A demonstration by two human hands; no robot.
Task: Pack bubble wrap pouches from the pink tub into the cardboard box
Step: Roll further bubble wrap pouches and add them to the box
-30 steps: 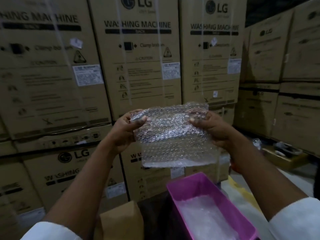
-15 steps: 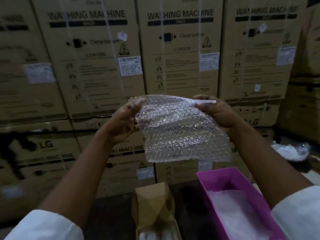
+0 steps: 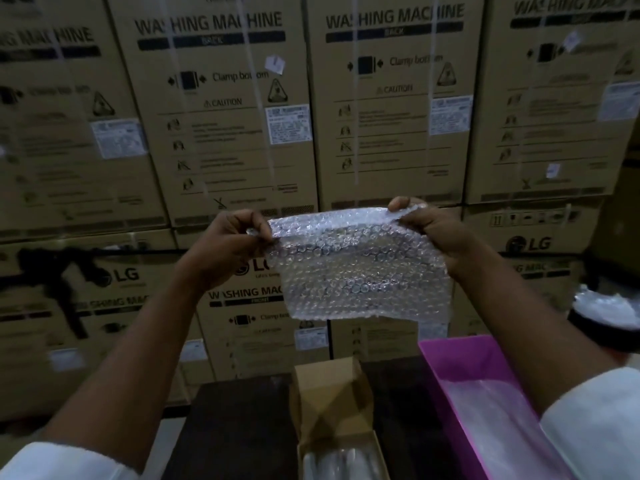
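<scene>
Head camera looks out at both hands raised at chest height: the left hand (image 3: 225, 247) pinches the upper left corner of a bubble wrap pouch (image 3: 360, 271), the right hand (image 3: 429, 230) pinches its upper right corner, and the pouch hangs stretched between them. Below, an open cardboard box (image 3: 332, 410) sits on a dark table (image 3: 235, 427), with the pink tub (image 3: 460, 382) just right of it. Stacked washing machine cartons (image 3: 221, 109) fill the background.

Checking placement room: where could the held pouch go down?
Bare dark surface lies left of the cardboard box, and a narrower strip runs between it and the pink tub. The box already holds pouches; the tub holds more. Both hands, left and right, pinch the pouch above.
</scene>
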